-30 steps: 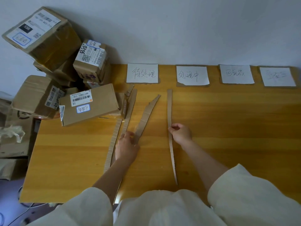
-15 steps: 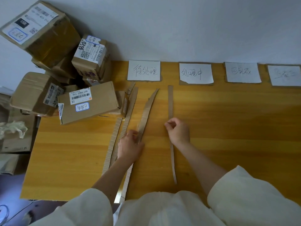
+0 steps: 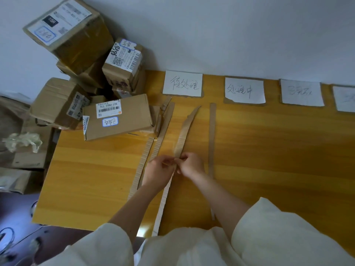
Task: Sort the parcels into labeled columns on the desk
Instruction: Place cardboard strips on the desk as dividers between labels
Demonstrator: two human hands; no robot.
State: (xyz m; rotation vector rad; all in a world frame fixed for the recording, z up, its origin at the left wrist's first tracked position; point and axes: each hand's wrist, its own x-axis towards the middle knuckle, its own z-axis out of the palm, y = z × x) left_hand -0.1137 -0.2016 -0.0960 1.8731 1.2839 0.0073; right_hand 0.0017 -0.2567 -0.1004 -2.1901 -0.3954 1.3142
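Parcels (image 3: 117, 117) are sitting unsorted at desk (image 3: 278, 150) far-left corner. You're pinching the curved cardboard strip (image 3: 184, 131) w/ both hands, left hand (image 3: 159, 172) & right hand (image 3: 191, 164) touching. Recommend laying it straight, parallel to the straight strip (image 3: 211, 137), btwn labels (image 3: 182, 83).

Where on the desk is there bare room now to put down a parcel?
The widest bare patch is right of the straight cardboard strip, below the paper labels. A smaller one lies left of the corrugated strip, below the flat parcel. It is crowded around both hands and at the stacked parcels.
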